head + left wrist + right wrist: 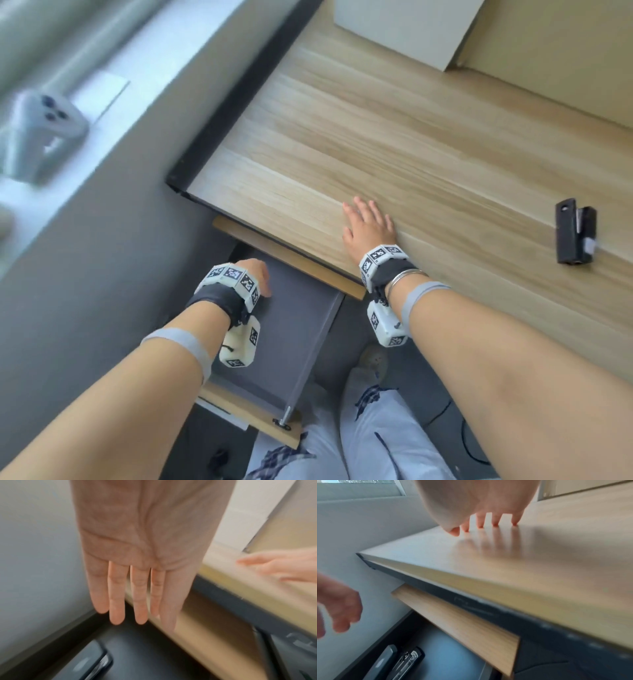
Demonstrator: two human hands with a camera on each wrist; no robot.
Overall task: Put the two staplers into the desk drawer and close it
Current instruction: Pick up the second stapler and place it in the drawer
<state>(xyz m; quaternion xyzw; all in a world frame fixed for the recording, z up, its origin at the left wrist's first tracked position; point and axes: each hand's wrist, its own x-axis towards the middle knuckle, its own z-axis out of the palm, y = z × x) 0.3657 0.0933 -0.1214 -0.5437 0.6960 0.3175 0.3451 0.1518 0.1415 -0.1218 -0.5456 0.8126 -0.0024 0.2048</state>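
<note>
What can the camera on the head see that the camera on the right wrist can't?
Only the head view shows a black stapler lying on the desk top, far to the right. Only the right wrist view shows another stapler lying inside the open drawer. Both show the right hand flat on the desk and the left hand empty over the drawer.

Pale wood-grain desk top (394, 144) with a smooth sheen; stapler (399, 661) of dark plastic and shiny metal.

Light wooden desk (394, 137), grey wall (342, 534), bright window sill (113, 78), daylight
</note>
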